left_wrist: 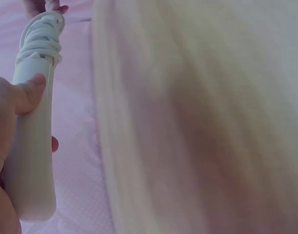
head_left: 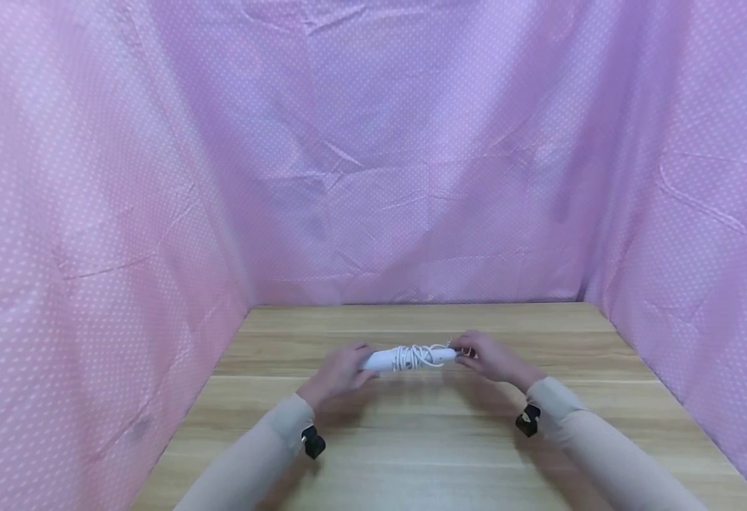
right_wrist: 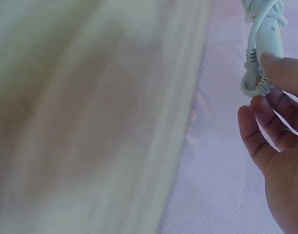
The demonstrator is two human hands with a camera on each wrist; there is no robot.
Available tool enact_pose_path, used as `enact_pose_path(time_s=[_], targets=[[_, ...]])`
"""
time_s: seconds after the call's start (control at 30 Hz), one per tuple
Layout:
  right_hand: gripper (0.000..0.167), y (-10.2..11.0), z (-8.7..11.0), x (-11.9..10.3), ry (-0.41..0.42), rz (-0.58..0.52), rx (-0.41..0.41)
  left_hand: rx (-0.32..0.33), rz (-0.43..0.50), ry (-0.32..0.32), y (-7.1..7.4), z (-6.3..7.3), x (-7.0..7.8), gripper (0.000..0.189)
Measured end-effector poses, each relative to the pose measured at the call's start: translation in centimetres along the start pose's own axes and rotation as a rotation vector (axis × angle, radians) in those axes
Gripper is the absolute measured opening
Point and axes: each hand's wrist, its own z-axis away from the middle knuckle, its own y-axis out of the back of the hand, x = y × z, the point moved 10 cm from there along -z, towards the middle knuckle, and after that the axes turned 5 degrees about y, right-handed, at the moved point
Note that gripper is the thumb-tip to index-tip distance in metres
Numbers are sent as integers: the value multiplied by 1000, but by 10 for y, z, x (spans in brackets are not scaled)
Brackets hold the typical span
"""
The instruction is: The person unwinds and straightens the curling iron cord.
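Note:
Held out over the middle of the table is a long, slim white corded appliance (head_left: 381, 360), roughly level, its kind not shown. Its white cord (head_left: 412, 357) is wound several times round the half toward the right. My left hand (head_left: 341, 369) grips the smooth, wider body (left_wrist: 34, 161), thumb laid along the top and a fingertip showing at the far side. With thumb and fingers, my right hand (head_left: 485, 355) pinches the narrower end, where the cord's ribbed sleeve (right_wrist: 263, 85) and a small loop show. The other right fingers are loosely bent below it.
The wood-grain table (head_left: 412, 454) spreads under both arms. Pink dotted cloth (head_left: 424, 177) hangs behind its back edge and along both sides. A black band with a small device sits on the left wrist (head_left: 313, 441) and on the right wrist (head_left: 528, 420).

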Motion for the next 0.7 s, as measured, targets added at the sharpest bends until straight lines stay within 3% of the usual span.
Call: enact_pose_path(time_s=[0.27, 0.5, 0.7], targets=[[25, 41, -13, -6, 41, 46, 134, 40, 41, -12, 28, -21, 1, 40], [31, 61, -18, -17, 145, 79, 238, 58, 29, -25, 41, -32, -2, 41], [33, 79, -22, -18, 168, 68, 316, 98, 39, -60, 61, -44, 3, 40]])
